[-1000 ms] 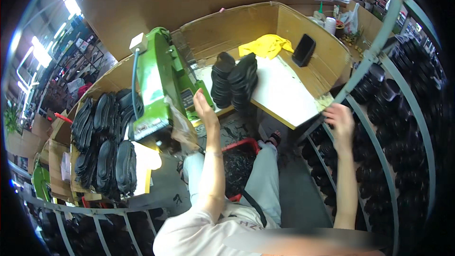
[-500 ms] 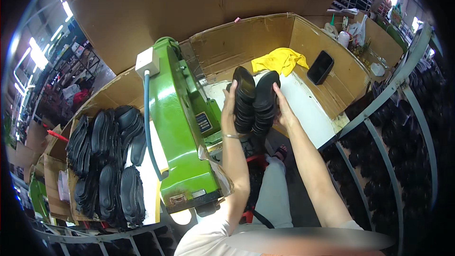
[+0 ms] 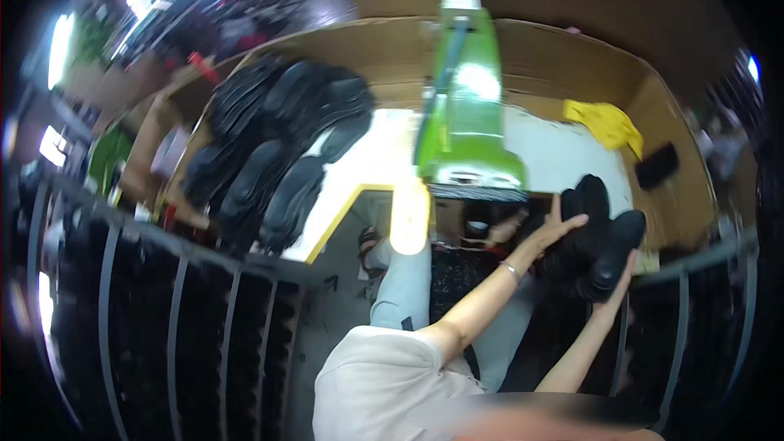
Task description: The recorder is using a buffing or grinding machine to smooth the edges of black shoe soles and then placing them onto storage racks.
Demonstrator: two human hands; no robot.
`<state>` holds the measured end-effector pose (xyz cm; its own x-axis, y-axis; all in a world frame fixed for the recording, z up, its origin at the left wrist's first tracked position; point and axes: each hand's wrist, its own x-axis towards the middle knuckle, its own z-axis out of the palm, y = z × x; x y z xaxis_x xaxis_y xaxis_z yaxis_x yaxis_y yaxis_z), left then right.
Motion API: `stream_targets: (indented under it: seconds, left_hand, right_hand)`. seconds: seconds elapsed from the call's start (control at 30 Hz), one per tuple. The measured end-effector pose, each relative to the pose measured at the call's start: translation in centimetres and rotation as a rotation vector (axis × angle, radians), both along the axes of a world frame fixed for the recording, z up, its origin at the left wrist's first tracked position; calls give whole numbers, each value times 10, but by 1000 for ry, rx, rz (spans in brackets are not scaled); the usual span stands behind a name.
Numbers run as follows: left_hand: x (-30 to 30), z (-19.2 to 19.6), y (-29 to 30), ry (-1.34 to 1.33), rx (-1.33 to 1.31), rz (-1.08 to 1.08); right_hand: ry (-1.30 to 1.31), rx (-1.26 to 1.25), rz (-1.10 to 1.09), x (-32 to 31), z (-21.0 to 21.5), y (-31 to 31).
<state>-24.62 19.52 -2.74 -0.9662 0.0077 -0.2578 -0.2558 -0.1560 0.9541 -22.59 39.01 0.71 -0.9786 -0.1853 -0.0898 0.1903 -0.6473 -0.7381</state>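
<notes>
Two stacks of black shoe soles, the left stack (image 3: 590, 204) and the right stack (image 3: 618, 245), are pressed side by side between my hands, off the table's right front edge. My left hand (image 3: 557, 230) is closed against the left side of the pair, thumb across the soles. From the right and below, my right hand (image 3: 622, 284) grips the other side; its fingers are partly hidden behind the soles. A green machine (image 3: 482, 114) with a blue cable stands left of my hands, touched by neither.
More piles of black soles (image 3: 282, 188) lie on the left of the white table (image 3: 547, 151). A yellow cloth (image 3: 604, 126) and a dark phone (image 3: 657, 166) are at the right. Cardboard walls (image 3: 563, 65) ring the table. Grey metal rails (image 3: 174, 310) run along both sides in front.
My view has swung left, so the machine now appears near the middle. The soles, still held in both hands, now appear lower and farther right, beyond the table's front edge.
</notes>
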Motion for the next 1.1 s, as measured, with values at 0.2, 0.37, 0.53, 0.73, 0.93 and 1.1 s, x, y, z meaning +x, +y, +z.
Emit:
stream_targets:
  seconds: [0.2, 0.37, 0.53, 0.73, 0.93, 1.1]
  left_hand:
    - [76, 46, 47, 8, 312, -235]
    - [148, 94, 143, 600, 783, -501]
    - [216, 188, 223, 682, 412, -980]
    - [311, 309, 389, 362, 454, -1452]
    - [362, 373, 479, 150, 394, -1576]
    - [342, 398, 536, -4, 476, -1924]
  right_hand:
    - [-99, 327, -248, 85, -40, 63]
    - [-44, 614, -681, 224, 49, 91]
    - [207, 387, -1131, 372, 148, 152]
    - [684, 236, -1174, 497, 257, 268]
    - [698, 1624, -1419, 543, 304, 338]
    - [305, 244, -1216, 537, 338, 377]
